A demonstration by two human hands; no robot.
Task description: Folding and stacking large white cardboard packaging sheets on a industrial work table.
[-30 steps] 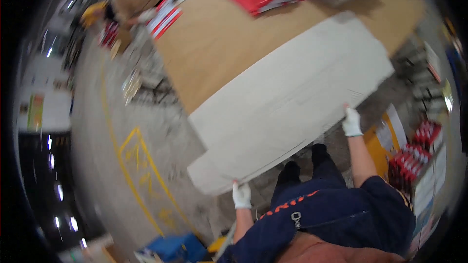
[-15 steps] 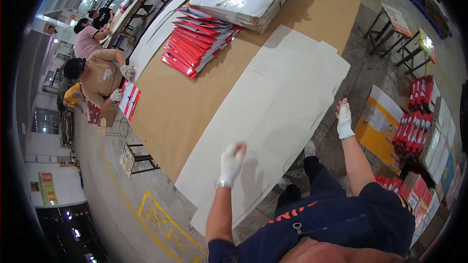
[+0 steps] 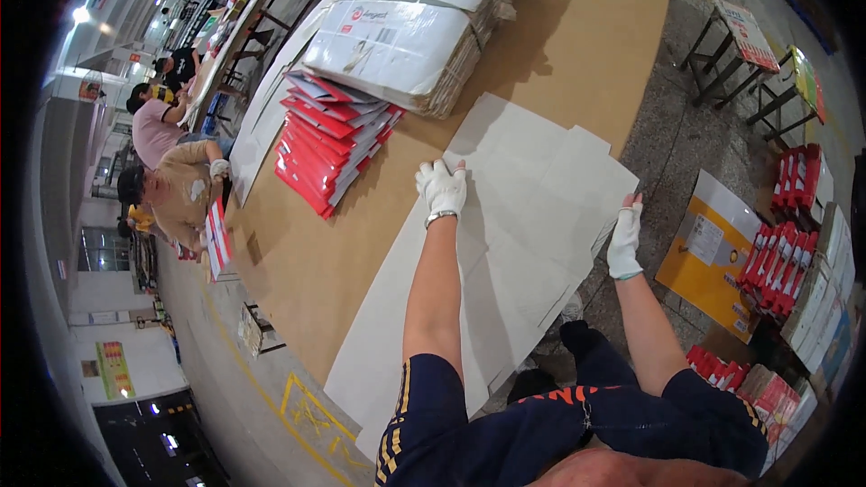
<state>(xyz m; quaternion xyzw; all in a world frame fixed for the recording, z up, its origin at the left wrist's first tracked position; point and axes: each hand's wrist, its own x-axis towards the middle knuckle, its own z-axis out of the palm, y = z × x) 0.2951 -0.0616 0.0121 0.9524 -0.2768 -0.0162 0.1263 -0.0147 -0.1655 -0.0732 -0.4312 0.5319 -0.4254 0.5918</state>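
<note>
A large flat white cardboard sheet [image 3: 532, 180] with notched flaps lies across the brown table. My left hand [image 3: 444, 191], in a white glove with bare fingertips, is laid on the sheet's far left edge, fingers spread. At the sheet's right edge is my right hand [image 3: 626, 239], gloved the same way. Its fingers are stretched out along the flap edge, and I cannot tell how firmly they touch it. Beyond my left hand a fanned pile of red and white flat cartons [image 3: 329, 140] leans beside a strapped, film-wrapped stack of white cardboard [image 3: 397, 45].
The brown tabletop [image 3: 595, 27] curves away ahead. Across it on the left, a co-worker [image 3: 176, 189] in white gloves handles a red and white carton [image 3: 217, 239]. On my right are stools [image 3: 735, 41], a yellow board [image 3: 708, 248] and red bundles [image 3: 778, 257].
My left hand has reached forward onto the sheet's far edge. My right hand has come to its right edge. The sheet's near-side creases look shifted, and the whole view has tilted.
</note>
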